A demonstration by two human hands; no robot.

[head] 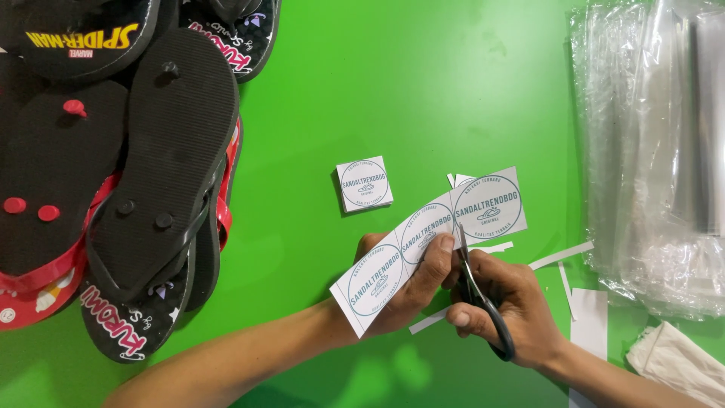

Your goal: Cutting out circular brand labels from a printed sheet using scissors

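White label strip point(430, 242) pinched in left grip point(408, 279); right grip point(502, 302) closed on black scissors point(483, 298), blades at strip beside left thumb; cut label point(364, 183) beyond on green surface point(423, 91).

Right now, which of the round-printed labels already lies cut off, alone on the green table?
The single square label lying above the hands, apart from everything. The other three are joined in one strip, held by the left hand.

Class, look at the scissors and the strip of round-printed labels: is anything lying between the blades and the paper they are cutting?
Nothing visible. The black-handled scissors in the right hand meet the white paper strip of three round-printed labels directly, between the middle and end labels. The left hand holds the strip from beneath, its thumb beside the blades.
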